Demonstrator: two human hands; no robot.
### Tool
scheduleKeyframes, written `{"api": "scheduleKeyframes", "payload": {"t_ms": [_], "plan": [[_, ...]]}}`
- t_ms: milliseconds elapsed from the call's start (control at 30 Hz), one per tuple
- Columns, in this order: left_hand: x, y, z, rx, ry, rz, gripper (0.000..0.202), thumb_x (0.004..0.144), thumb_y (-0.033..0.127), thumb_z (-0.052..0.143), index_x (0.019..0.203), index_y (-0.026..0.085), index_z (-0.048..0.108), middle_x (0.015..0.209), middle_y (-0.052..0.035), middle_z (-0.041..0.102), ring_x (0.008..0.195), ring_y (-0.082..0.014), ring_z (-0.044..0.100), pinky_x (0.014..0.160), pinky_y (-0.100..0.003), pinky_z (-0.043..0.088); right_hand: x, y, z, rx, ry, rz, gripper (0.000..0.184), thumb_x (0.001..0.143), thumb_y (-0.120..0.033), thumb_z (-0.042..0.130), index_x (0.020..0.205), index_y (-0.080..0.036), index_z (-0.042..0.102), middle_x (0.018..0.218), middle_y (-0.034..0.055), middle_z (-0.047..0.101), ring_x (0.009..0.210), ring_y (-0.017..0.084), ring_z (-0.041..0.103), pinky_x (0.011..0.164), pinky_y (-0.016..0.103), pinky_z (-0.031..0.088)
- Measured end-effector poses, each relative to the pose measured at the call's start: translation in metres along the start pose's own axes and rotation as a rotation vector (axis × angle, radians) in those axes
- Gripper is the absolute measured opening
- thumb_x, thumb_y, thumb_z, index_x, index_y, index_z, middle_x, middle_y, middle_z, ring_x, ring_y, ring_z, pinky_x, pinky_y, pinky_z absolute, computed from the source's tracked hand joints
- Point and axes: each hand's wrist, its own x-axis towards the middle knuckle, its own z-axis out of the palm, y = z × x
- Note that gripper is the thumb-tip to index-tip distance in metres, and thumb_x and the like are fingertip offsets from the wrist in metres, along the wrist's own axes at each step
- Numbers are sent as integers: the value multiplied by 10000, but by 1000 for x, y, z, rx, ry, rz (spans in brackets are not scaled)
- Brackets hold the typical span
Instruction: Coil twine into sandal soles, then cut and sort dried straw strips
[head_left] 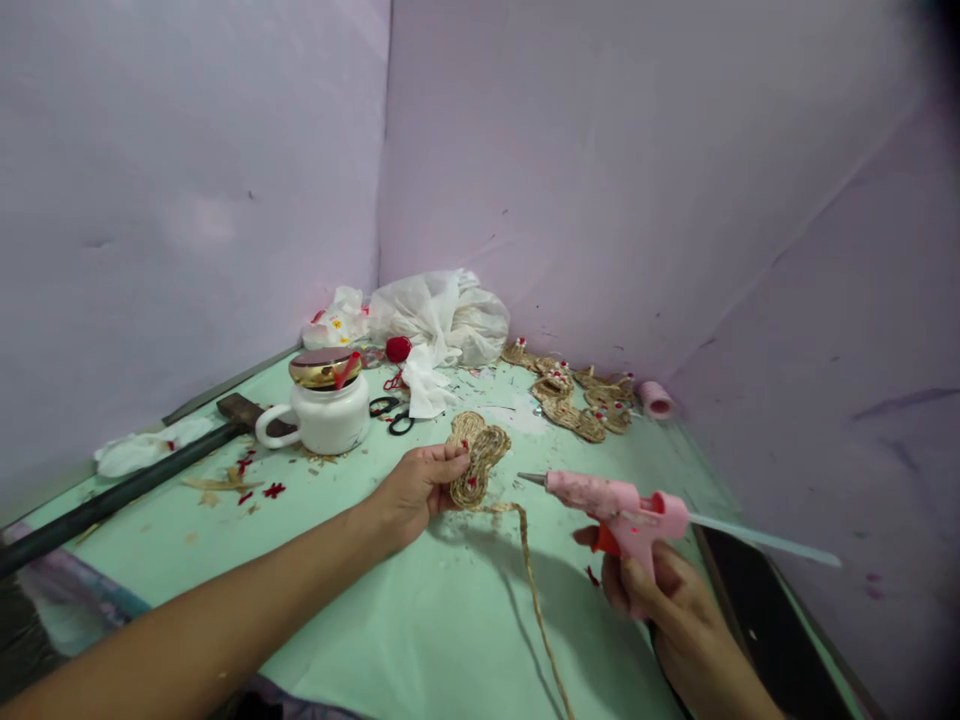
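Note:
My left hand (pixel 420 492) pinches a small braided straw slipper (pixel 480 455) with red bits on it, held above the table. A loose straw braid (pixel 534 590) trails from its lower edge down toward the near side. In my right hand (pixel 667 600) is a pink hot glue gun (pixel 615 505), gripped by the handle with a finger by its orange trigger. Its metal nozzle points left at the straw piece, a short gap away. A pale glue stick (pixel 765 540) sticks out of the gun's back end.
On the left lie a hammer (pixel 150 470) and a white mug (pixel 330 415) with a gold-rimmed lid. Scissors (pixel 397 415), tissue and a white plastic bag (pixel 442 315) are behind. Several finished-looking straw slippers (pixel 570 410) and a pink roll (pixel 656 400) sit back right; a dark phone (pixel 772 620) lies right.

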Motion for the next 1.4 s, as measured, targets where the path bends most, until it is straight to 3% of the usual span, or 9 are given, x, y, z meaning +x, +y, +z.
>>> {"api": "scheduleKeyframes", "payload": {"t_ms": [100,233,333,567,933,1400], "plan": [[0,-1,0,14,2,-4,93,674,154,677,741,98,642,667,-46,640,554,-110,579,559,-229,486,-4,5,0,-94,4,-1,335,745,-503,553,801,-185,644,564,15,495,523,150,428,478,267,347],[-1,-2,1,53,10,-6,143,665,186,692,755,85,647,663,-52,636,562,-114,577,563,-231,477,-8,1,3,-200,-10,-6,322,734,-481,567,836,-192,665,650,37,591,570,172,507,513,270,408],[-1,-4,1,60,6,6,185,636,205,718,759,87,647,674,-53,638,575,-117,579,572,-233,470,-9,-4,7,-266,-13,-68,304,731,-461,567,849,-204,678,769,62,659,706,227,591,631,313,476],[0,-5,1,70,31,-9,185,625,187,716,766,92,640,662,-46,636,569,-119,580,564,-236,470,-12,2,13,-306,5,-106,265,747,-421,552,855,-215,679,882,80,690,790,249,628,698,334,502],[-1,-4,3,71,37,-6,164,633,175,703,756,86,643,659,-52,636,555,-116,570,552,-231,472,-12,13,12,-276,47,-136,224,745,-395,574,826,-208,668,786,64,665,729,227,611,650,308,497],[1,-7,0,104,13,-3,203,632,194,699,785,76,637,687,-62,631,593,-119,573,591,-238,468,-9,4,12,-285,93,-173,231,741,-391,560,777,-184,656,704,51,668,634,189,611,565,251,497]]}}
